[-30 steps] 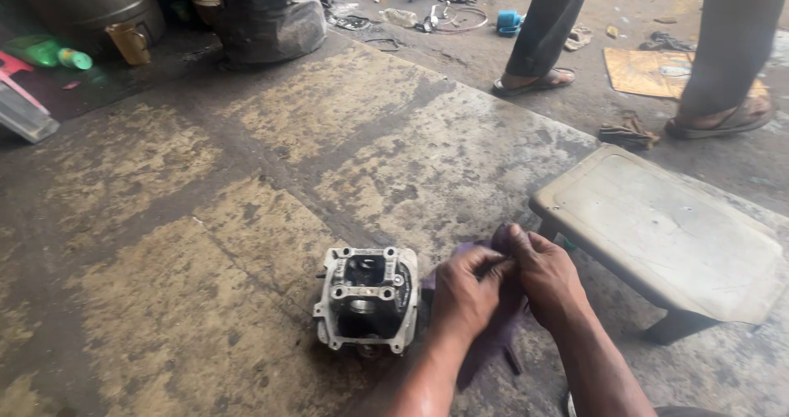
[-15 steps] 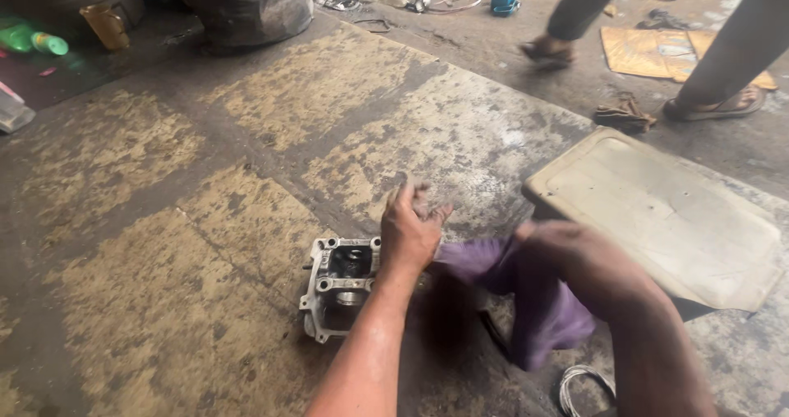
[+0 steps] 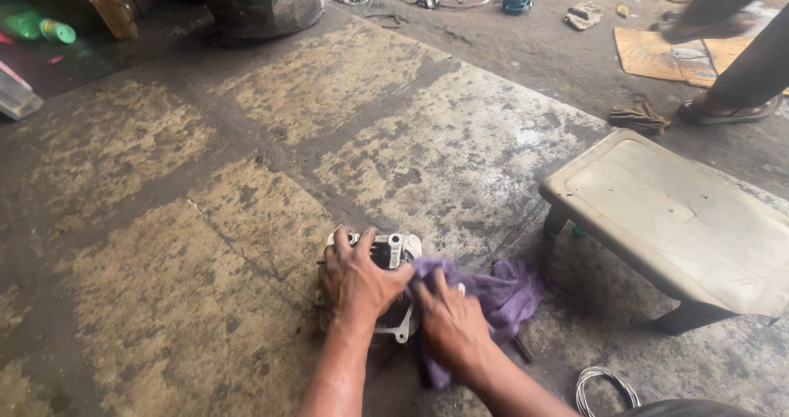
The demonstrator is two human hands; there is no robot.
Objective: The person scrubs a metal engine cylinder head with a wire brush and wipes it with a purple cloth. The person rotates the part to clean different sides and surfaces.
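The left hand (image 3: pixel 355 279) is lying palm-down over a grey metal engine cylinder head (image 3: pixel 393 253), its grip spread wide across the top of the casting and pressing it onto the stained concrete floor (image 3: pixel 164 244). The right hand (image 3: pixel 450 327) is resting just beside it, fingers pressed flat onto a purple rag (image 3: pixel 503 292) that is bunching up against the right side of the casting. A low, worn stool (image 3: pixel 682 220) is standing near, to the right. A coil of wire (image 3: pixel 606 388) is lying by the right forearm. Another person's sandalled feet (image 3: pixel 731 111) are standing well apart, at the upper right, beside a piece of cardboard (image 3: pixel 666 55).
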